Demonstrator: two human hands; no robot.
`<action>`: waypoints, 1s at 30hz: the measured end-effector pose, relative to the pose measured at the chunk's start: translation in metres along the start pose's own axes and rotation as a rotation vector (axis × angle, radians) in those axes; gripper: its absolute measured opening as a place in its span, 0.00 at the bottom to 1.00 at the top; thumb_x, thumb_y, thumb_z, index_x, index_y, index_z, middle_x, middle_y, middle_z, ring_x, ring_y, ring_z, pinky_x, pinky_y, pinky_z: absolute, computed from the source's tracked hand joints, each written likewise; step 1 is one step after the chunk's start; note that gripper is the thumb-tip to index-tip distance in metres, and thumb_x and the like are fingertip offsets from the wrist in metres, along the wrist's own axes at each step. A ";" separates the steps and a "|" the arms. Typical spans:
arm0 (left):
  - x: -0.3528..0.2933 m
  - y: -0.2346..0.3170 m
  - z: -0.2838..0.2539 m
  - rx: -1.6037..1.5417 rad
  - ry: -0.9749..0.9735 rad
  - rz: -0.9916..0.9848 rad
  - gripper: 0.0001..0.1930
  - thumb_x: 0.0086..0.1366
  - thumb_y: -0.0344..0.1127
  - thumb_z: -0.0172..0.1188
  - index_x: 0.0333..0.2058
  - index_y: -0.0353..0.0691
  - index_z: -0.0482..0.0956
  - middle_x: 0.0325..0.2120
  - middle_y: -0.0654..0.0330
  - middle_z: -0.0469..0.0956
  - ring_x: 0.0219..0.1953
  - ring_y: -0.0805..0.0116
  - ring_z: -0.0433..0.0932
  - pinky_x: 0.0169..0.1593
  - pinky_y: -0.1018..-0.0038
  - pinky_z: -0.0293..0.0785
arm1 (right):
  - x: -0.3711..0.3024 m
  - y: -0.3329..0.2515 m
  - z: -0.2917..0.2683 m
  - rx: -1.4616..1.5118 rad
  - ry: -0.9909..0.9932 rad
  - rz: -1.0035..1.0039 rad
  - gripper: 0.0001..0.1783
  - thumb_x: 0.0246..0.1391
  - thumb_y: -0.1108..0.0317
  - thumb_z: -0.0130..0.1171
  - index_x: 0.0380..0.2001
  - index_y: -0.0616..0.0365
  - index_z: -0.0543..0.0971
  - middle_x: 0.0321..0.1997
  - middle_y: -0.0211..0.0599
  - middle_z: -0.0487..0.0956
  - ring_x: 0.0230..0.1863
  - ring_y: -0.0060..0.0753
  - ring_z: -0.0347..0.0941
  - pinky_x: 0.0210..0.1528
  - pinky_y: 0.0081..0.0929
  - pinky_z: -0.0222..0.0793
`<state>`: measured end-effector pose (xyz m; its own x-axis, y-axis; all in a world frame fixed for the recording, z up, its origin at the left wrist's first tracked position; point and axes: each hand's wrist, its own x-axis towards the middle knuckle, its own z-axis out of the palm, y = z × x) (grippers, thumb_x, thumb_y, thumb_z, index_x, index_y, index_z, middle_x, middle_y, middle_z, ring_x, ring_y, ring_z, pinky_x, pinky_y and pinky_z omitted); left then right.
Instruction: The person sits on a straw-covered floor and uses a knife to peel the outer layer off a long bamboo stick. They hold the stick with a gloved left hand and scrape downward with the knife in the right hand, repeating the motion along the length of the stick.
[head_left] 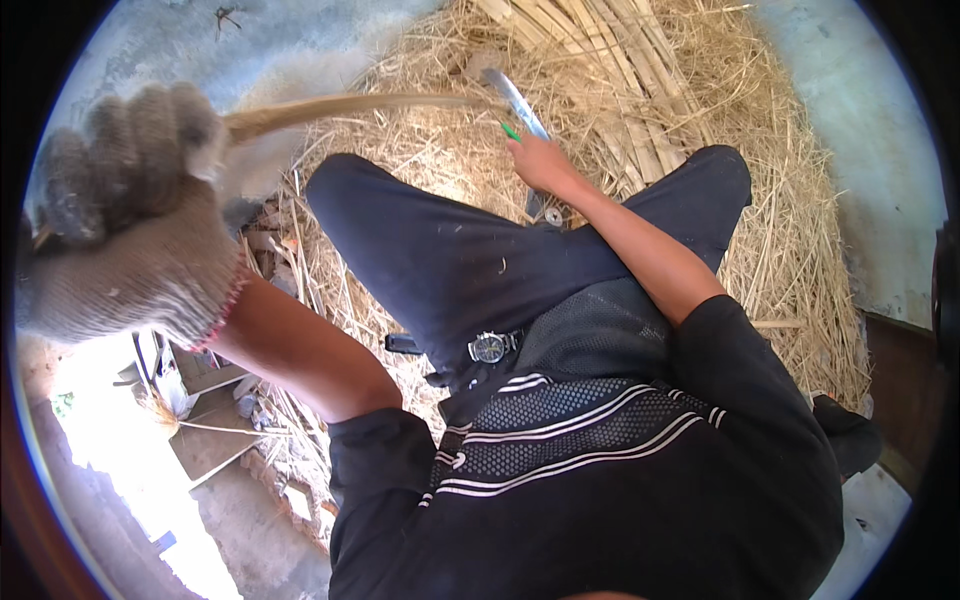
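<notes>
My left hand [130, 215], in a grey knitted glove, is raised close to the camera at the left and closed around the end of a long pale cane strip [350, 104]. The strip runs right to a knife blade [520, 102]. My bare right hand [540, 160] grips the knife by its green handle, blade against the strip's far end, above my knee. I sit with dark-trousered legs [450, 260] spread over straw.
A heap of straw and split cane [620, 70] lies in front of me on a concrete floor [870, 150]. A wristwatch [490, 347] rests on my lap. Bricks and rubble [215, 400] lie lower left.
</notes>
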<state>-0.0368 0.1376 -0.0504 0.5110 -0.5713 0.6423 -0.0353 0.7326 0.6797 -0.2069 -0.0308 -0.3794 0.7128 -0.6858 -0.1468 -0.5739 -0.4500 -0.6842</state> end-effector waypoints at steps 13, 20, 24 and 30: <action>-0.011 -0.002 0.020 -0.081 -0.017 -0.020 0.24 0.60 0.48 0.49 0.08 0.53 0.55 0.03 0.70 0.48 0.05 0.76 0.44 0.11 0.74 0.46 | 0.006 -0.003 0.006 0.142 0.002 0.100 0.21 0.68 0.53 0.41 0.43 0.62 0.72 0.28 0.60 0.78 0.33 0.59 0.78 0.35 0.49 0.73; -0.019 0.006 0.000 0.011 -0.099 0.027 0.25 0.65 0.49 0.43 0.08 0.52 0.57 0.03 0.68 0.54 0.05 0.75 0.53 0.09 0.73 0.56 | -0.035 -0.078 -0.031 0.356 -0.063 -0.239 0.22 0.69 0.53 0.40 0.41 0.64 0.70 0.21 0.55 0.76 0.24 0.59 0.76 0.30 0.49 0.72; -0.016 0.002 0.007 0.013 -0.118 0.023 0.25 0.65 0.49 0.43 0.08 0.52 0.57 0.03 0.68 0.53 0.05 0.76 0.52 0.09 0.74 0.55 | -0.014 -0.064 -0.021 0.394 -0.012 -0.040 0.22 0.69 0.53 0.41 0.43 0.64 0.70 0.16 0.53 0.74 0.18 0.55 0.73 0.26 0.50 0.68; -0.017 -0.001 0.022 0.082 0.138 0.073 0.24 0.63 0.47 0.44 0.09 0.51 0.53 0.04 0.69 0.47 0.07 0.76 0.44 0.11 0.75 0.51 | -0.029 -0.092 -0.011 0.395 0.133 -0.298 0.22 0.69 0.53 0.40 0.47 0.64 0.69 0.15 0.52 0.73 0.12 0.51 0.69 0.19 0.46 0.64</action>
<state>-0.0642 0.1382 -0.0544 0.6171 -0.4578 0.6401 -0.1431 0.7345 0.6633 -0.1796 0.0244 -0.3045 0.7500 -0.6390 0.1709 -0.1389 -0.4047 -0.9038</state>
